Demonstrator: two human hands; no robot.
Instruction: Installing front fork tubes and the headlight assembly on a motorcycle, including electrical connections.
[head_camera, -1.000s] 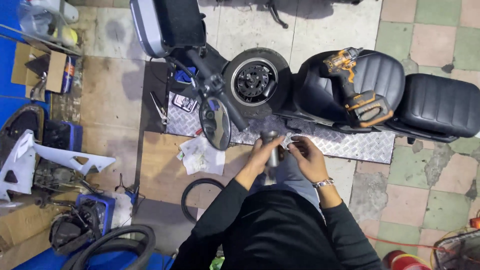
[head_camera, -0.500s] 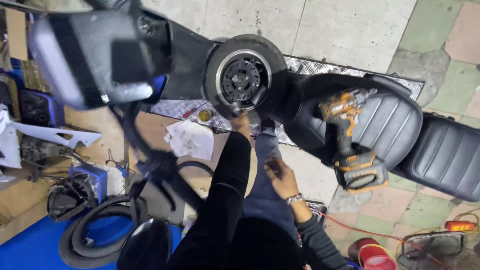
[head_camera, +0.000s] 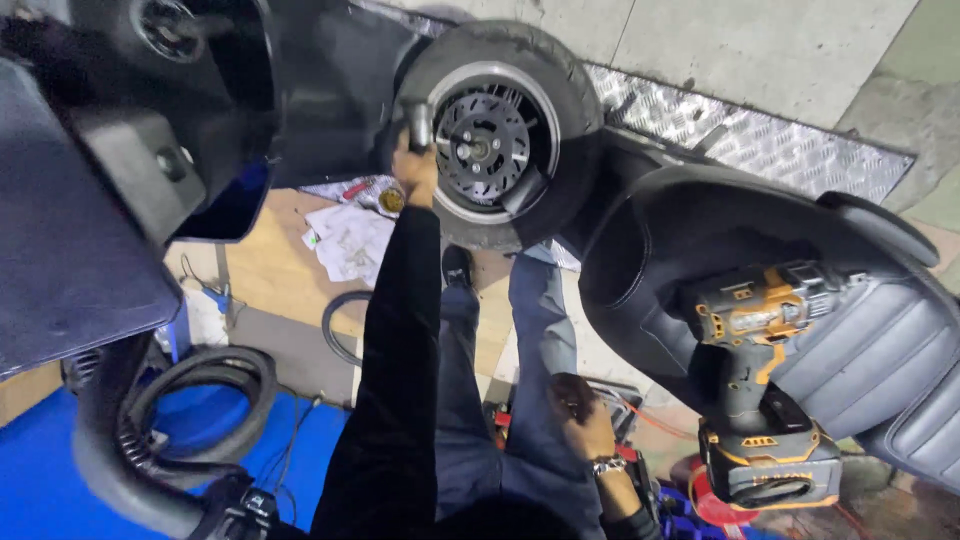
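Down near the lap, the right hand (head_camera: 580, 420) is seen low beside the denim-clad leg, w/ a watch at the wrist; fingers are curled in, but whether anything is gripped can't be told, since the palm side is hidden. Red and blue items are glimpsed on the floor just beside it.

Further out, the left arm in a black sleeve is stretched fwd and up. The left hand (head_camera: 414, 165) is closed around a small grey metal part (head_camera: 420, 122), short and roughly upright, held against the left edge of the scooter wheel (head_camera: 498, 135). The wheel's hub and brake disc lie just right of that hand, so the left hand is by far the nearer one; the right is well apart.

Off to the right, a yellow-black cordless driver (head_camera: 757, 385) is rested on the black seat (head_camera: 880, 340), untouched. Beyond the wheel, checker-plate metal (head_camera: 740, 135) is laid on the floor; crumpled paper (head_camera: 350, 240) lies on a board below the wheel.
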